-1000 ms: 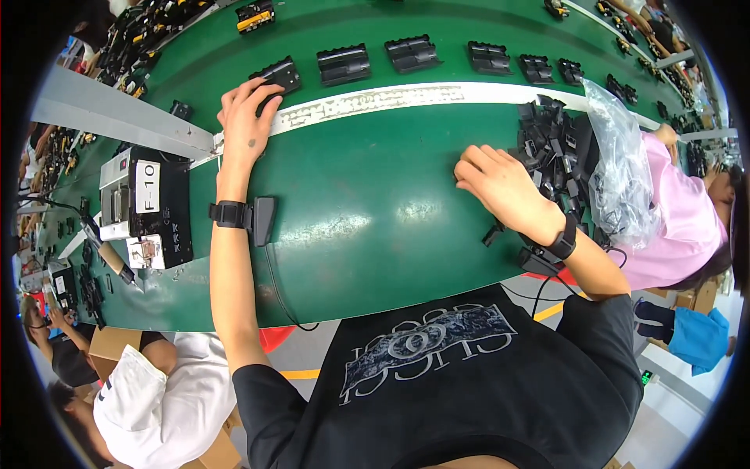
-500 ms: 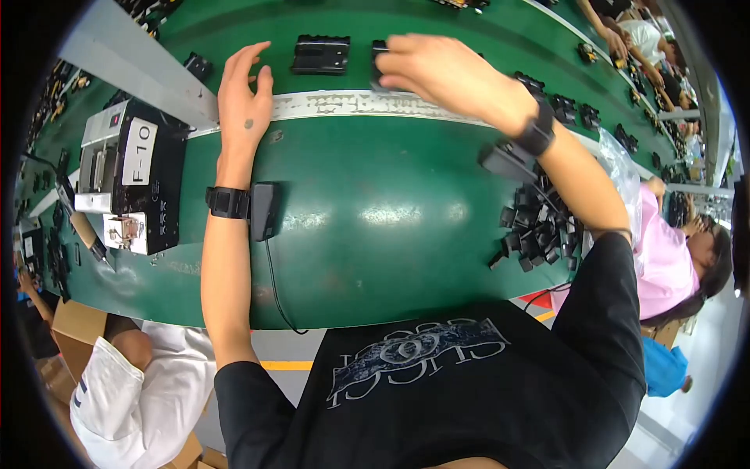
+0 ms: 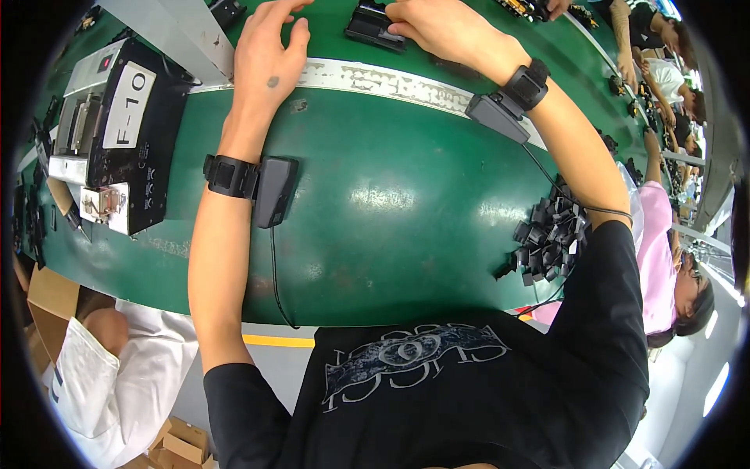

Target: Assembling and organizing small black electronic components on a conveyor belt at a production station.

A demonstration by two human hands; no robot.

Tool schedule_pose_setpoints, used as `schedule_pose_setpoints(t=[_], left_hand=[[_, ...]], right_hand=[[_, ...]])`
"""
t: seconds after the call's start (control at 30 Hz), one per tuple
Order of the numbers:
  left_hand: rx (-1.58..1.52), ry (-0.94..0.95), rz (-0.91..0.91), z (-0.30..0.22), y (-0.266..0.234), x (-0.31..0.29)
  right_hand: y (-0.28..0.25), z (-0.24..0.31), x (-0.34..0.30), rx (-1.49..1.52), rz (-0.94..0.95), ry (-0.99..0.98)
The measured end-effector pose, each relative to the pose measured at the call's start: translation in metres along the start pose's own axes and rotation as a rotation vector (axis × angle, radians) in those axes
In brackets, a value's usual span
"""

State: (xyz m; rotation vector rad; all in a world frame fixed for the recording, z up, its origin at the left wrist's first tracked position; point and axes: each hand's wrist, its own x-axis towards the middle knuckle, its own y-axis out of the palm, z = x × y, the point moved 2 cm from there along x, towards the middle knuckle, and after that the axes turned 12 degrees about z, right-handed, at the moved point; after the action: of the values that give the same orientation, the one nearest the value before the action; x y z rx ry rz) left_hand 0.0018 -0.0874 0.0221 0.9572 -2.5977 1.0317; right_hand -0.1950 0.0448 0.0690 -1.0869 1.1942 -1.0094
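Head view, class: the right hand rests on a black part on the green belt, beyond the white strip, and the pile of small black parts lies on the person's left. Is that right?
Not quite. The head view shows the pile of small black parts on the person's right, near the right elbow. The rest holds: the right hand rests on a black part on the green belt, beyond the white strip.

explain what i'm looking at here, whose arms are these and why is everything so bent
This is one picture from a wide fisheye camera worn on a person's head, looking down, so straight edges curve. There is no machine: the two bare arms are the wearer's own. The left hand rests open on the green conveyor belt, by its white strip. The right hand touches a flat black plastic part; its grip is hidden. Each wrist wears a black strap with a small wired box. A heap of small black plastic pieces lies to the right, a black labelled machine box to the left.
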Motion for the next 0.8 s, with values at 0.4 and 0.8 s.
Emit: schedule_pose_setpoints(t=[0.4,0.8], left_hand=[[0.129,0.018,0.030,0.020,0.003,0.014],[1.639,0.182,0.166,0.016,-0.016,0.032]], right_hand=[[-0.003,0.006,0.006,-0.033,0.035,0.243],[0.006,0.037,-0.194,0.140,-0.051,0.401]])
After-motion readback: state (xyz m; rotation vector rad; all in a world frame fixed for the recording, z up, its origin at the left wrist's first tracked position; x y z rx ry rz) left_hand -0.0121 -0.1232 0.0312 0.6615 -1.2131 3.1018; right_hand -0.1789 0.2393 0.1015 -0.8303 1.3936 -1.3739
